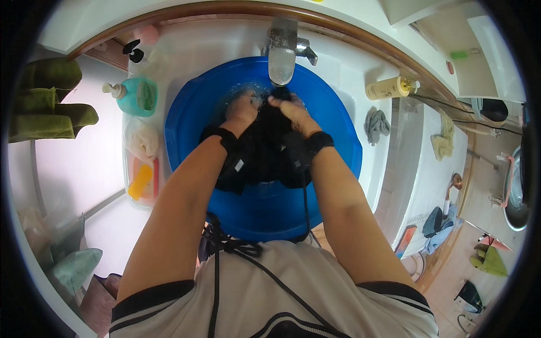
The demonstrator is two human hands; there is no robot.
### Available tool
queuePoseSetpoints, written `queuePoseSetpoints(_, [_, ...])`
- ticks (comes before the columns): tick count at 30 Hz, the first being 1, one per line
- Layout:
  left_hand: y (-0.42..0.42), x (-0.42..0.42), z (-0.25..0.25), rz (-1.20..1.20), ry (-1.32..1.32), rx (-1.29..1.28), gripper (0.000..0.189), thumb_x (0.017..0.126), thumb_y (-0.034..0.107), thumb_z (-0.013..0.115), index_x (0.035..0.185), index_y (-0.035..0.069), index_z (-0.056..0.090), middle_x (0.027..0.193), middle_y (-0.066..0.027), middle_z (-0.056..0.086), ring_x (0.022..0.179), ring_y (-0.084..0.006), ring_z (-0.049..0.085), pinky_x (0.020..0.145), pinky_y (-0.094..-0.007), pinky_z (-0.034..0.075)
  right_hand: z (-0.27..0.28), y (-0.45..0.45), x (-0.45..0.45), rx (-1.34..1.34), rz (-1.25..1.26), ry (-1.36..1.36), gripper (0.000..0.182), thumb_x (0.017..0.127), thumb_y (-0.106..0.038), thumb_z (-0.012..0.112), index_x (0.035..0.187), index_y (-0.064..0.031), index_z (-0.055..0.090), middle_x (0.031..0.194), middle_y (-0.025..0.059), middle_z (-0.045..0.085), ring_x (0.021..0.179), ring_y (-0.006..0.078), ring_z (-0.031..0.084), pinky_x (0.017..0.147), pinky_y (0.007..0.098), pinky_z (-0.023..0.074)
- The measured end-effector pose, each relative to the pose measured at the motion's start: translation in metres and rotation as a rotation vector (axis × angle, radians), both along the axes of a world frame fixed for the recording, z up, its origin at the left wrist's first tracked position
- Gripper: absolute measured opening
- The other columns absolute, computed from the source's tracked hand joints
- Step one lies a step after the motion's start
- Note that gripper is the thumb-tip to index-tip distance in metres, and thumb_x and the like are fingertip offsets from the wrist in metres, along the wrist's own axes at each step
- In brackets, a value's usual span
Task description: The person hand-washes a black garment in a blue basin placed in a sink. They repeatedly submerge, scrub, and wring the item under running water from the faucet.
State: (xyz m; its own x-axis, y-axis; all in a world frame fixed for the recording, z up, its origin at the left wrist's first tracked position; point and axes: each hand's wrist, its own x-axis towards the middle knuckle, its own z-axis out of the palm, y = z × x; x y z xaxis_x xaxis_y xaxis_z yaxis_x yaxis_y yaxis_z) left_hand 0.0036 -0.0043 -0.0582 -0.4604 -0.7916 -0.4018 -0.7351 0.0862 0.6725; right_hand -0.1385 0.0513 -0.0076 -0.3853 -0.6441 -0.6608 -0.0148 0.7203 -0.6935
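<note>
A wet black cloth garment point(266, 148) lies bunched in a large blue plastic basin point(262, 215), which stands in a white sink. My left hand point(243, 107) grips the cloth on its left side, fingers curled and partly hidden by bubbly water. Just below the faucet point(282, 55), my right hand point(293, 113) pinches a bunched part of the same cloth between thumb and fingers. Where the cloth meets the spout, the water stream is hard to make out. Each wrist carries a black strap, and a black cable point(305, 203) hangs by the right one.
Left on the sink ledge are a turquoise pump bottle point(141, 97), a clear pump bottle point(143, 59) and a soap tray with a yellow bar point(140, 181). To the right sit a yellow bottle point(386, 88) and a crumpled grey cloth point(377, 126). Green towels point(46, 101) hang far left.
</note>
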Motion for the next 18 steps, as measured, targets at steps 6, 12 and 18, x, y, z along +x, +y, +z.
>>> queuePoseSetpoints(6, [0.044,-0.059,0.092,0.045,0.350,-0.254,0.022,0.085,0.029,0.054,0.088,0.008,0.060,0.090,-0.0185,0.059,0.087,-0.0363,0.056,0.074,-0.0420,0.045,-0.033,0.012,-0.023,-0.300,-0.349,-0.881,0.034,0.086,-0.039,0.055,0.106,-0.0118,0.055,0.102,0.0082,0.058,0.092,0.0220,0.055,0.081,0.0367,0.0452])
queuePoseSetpoints(12, [0.042,-0.059,0.081,-0.060,0.231,-0.439,0.030,0.088,0.033,0.047,0.081,0.006,0.059,0.083,-0.0172,0.062,0.076,-0.0360,0.060,0.065,-0.0436,0.048,-0.066,0.030,-0.008,-0.506,-0.250,-0.647,0.029,0.087,-0.031,0.056,0.103,-0.0067,0.054,0.103,0.0078,0.060,0.090,0.0200,0.057,0.077,0.0336,0.0468])
queuePoseSetpoints(18, [0.001,-0.020,0.060,0.058,-0.104,-0.384,0.026,0.088,0.027,0.047,0.092,0.004,0.058,0.100,-0.0225,0.058,0.086,-0.0383,0.058,0.073,-0.0466,0.046,0.058,0.013,0.015,-0.071,-0.288,-0.297,0.050,0.079,-0.024,0.066,0.116,0.0042,0.049,0.110,0.0183,0.056,0.101,0.0265,0.054,0.084,0.0348,0.0447])
